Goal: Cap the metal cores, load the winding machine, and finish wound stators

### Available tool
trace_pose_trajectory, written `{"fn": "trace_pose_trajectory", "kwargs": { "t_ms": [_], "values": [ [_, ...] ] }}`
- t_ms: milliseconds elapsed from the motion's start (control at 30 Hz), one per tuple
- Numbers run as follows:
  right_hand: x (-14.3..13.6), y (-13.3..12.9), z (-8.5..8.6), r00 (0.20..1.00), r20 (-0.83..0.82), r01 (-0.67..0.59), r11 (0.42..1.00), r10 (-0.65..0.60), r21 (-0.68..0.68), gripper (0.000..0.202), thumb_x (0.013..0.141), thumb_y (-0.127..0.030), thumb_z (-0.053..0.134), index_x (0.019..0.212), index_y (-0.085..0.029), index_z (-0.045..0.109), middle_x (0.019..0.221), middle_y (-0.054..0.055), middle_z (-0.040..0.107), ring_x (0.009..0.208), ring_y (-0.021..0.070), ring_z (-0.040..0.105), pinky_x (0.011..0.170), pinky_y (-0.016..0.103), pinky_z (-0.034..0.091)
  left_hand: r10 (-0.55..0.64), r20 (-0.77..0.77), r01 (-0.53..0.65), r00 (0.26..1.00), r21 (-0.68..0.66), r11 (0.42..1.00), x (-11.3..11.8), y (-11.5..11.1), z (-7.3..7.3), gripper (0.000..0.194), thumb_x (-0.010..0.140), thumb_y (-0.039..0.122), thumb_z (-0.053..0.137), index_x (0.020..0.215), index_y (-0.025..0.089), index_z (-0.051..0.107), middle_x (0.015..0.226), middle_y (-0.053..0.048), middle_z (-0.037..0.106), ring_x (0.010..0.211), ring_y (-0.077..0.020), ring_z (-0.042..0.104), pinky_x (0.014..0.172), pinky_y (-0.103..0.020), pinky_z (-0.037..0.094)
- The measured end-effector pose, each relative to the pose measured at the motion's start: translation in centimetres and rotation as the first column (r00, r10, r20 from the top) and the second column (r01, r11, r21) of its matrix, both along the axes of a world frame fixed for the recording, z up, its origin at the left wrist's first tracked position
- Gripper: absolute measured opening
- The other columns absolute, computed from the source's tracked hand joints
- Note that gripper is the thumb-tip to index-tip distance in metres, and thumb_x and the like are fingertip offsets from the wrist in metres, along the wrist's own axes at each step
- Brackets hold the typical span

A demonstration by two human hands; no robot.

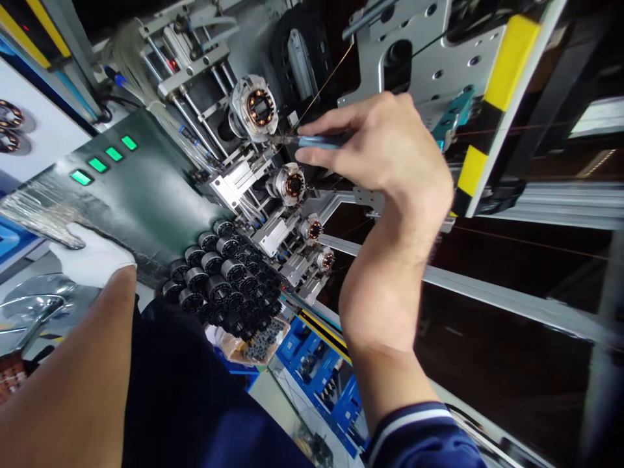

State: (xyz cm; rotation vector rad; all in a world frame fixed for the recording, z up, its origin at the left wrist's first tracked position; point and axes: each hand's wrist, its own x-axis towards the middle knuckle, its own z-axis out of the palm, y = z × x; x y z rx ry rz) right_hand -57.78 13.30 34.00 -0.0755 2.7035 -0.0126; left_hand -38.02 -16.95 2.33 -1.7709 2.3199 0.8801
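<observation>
Bare, my right hand [385, 143] is closed around a slim blue-handled tool [322, 140] with a narrow dark metal tip, either tweezers or small snips. Its tip is at the lower rim of the nearest stator [260, 107], a ring of copper coils in a metal holder. A thin copper wire [327, 79] runs from an upper guide down behind my fingers. My left hand [92, 257], in a white glove, grips the edge of a dark green panel [151, 172], thumb on top; its other fingers are mostly hidden.
Below the nearest stator, more stators [294, 185] sit in a row of holders. Black cylindrical parts [219, 286] are stacked beside the panel, which has several lit green buttons [98, 164]. A yellow-and-black striped frame [509, 62] stands at right, and blue bins [305, 351] lie below.
</observation>
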Motion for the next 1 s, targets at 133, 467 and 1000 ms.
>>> {"fn": "trace_pose_trajectory", "kwargs": {
  "t_ms": [133,467,1000],
  "values": [
    [-2.9,-1.3,-1.2,0.997,-0.014,-0.076,0.997,0.076,-0.001,0.033,0.097,-0.032,0.1,0.13,-0.029,0.097,0.129,0.011,0.095,0.125,0.0383,0.09,0.127,0.059,0.066,0.066,-0.005,-0.066,0.998,-0.108,0.992,0.0,0.5,-0.3,0.055,0.119,0.047,0.051,0.152,0.013,0.079,0.153,-0.019,0.085,0.149,-0.0399,0.08,0.128,-0.052,0.063],
    [-5.6,-2.2,-2.8,0.997,0.041,-0.071,0.996,0.069,0.06,0.039,0.098,-0.03,0.1,0.137,-0.026,0.096,0.122,0.012,0.096,0.119,0.0317,0.088,0.121,0.053,0.064,0.077,0.044,-0.073,0.996,-0.087,0.994,0.2,0.5,-0.2,0.051,0.117,0.045,0.055,0.148,0.01,0.077,0.15,-0.029,0.083,0.149,-0.0513,0.078,0.127,-0.067,0.062],
    [-10.1,-5.5,-1.3,0.986,0.139,-0.134,0.937,0.094,0.321,0.031,0.085,-0.03,0.109,0.115,-0.034,0.102,0.084,-0.002,0.084,0.089,0.0251,0.081,0.104,0.053,0.066,0.095,0.066,-0.094,0.993,-0.018,0.995,-0.2,0.9,0.4,0.041,0.117,0.045,0.042,0.137,0.016,0.063,0.15,-0.031,0.079,0.15,-0.0525,0.075,0.129,-0.08,0.055]
  ]
}}
